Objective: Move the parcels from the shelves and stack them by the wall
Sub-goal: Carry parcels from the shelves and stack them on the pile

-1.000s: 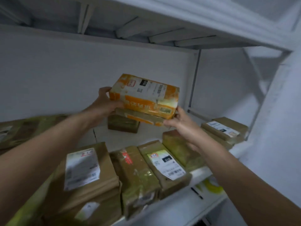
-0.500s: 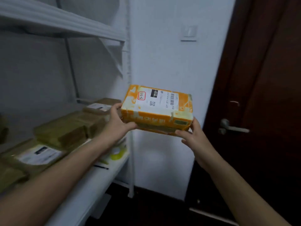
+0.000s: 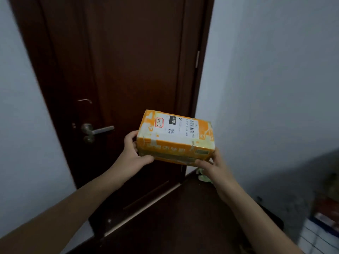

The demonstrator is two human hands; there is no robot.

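Observation:
An orange parcel (image 3: 174, 137) with a white shipping label on top is held in the air in front of a dark brown door. My left hand (image 3: 133, 152) grips its left end, thumb on the near side. My right hand (image 3: 212, 166) grips its lower right corner from below. The shelves are out of view.
The dark door (image 3: 128, 70) with a metal lever handle (image 3: 100, 130) fills the middle. A white wall (image 3: 275, 88) stands to the right. Something pale green (image 3: 203, 177) lies on the dark floor at the wall's foot. Blurred boxes (image 3: 322, 226) sit at the lower right.
I have turned right, away from the shelves, carrying the orange parcel with both hands. The shelf and its parcels have left view; the door and right wall now face me.

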